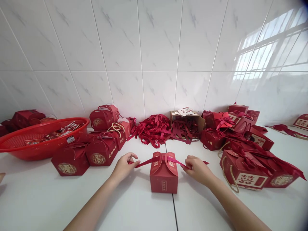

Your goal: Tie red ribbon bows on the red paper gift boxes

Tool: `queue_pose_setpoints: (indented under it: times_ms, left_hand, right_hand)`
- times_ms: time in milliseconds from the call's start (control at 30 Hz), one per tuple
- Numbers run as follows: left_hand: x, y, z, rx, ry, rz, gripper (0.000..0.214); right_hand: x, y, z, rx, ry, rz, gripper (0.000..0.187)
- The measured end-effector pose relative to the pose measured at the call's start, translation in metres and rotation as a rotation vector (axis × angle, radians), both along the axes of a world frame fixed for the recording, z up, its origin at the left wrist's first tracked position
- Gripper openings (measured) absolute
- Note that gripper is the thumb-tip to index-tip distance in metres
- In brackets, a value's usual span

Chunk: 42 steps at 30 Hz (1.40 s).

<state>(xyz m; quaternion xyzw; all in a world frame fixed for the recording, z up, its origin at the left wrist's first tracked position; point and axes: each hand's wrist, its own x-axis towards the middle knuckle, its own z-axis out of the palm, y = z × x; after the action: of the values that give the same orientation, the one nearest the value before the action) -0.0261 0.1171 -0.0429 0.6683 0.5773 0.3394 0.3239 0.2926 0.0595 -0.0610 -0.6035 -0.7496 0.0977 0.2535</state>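
Observation:
A small red gift box (164, 181) stands upright on the white table between my hands, its top flaps folded together. A dark red ribbon (148, 162) passes through the flaps and comes out on both sides. My left hand (125, 165) pinches the ribbon's left end, and my right hand (197, 168) is closed round its right end, with a short tail showing beyond the fingers. Both ends are stretched outward, nearly straight. Neither hand touches the box itself.
Left stand a red plastic basket (29, 150) of small wrapped packets and several red boxes (101, 152). Behind lie a heap of red ribbons (155, 128) and a cardboard carton (201, 123) of red strips. More red boxes (250, 173) crowd the right, before a tiled wall (158, 48).

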Motion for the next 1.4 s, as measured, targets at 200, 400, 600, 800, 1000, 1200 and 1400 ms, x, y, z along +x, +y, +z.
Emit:
queue_pose_setpoints:
  times_ms: [200,400,600,800,1000,1200,1400]
  left_hand:
    - [-0.001,-0.001,-0.01,0.057,0.191,0.015,0.019]
    - [-0.009,0.004,-0.01,0.073,0.284,0.053,0.019]
    - [-0.01,0.007,-0.011,0.073,0.322,0.083,0.02]
    - [-0.007,0.004,-0.012,0.119,0.344,0.106,0.019]
    - [-0.002,-0.012,0.012,0.346,0.228,0.077,0.024]
    - [0.018,-0.044,0.031,0.234,0.242,-0.506,0.029]
    - [0.027,-0.049,0.021,-0.008,0.406,-0.429,0.02]
  right_hand:
    - [0.0,0.001,-0.005,-0.043,-0.031,-0.013,0.032]
    - [0.0,0.0,-0.004,-0.08,-0.052,-0.047,0.03]
    - [0.001,0.0,-0.006,-0.081,-0.059,-0.058,0.03]
    - [-0.001,-0.003,-0.001,-0.08,-0.078,-0.056,0.03]
    - [-0.001,-0.019,0.018,-0.046,-0.145,-0.101,0.022]
    - [0.001,-0.034,0.035,-0.158,0.01,0.068,0.039]
    - [-0.009,-0.04,0.025,-0.445,0.097,0.207,0.015]
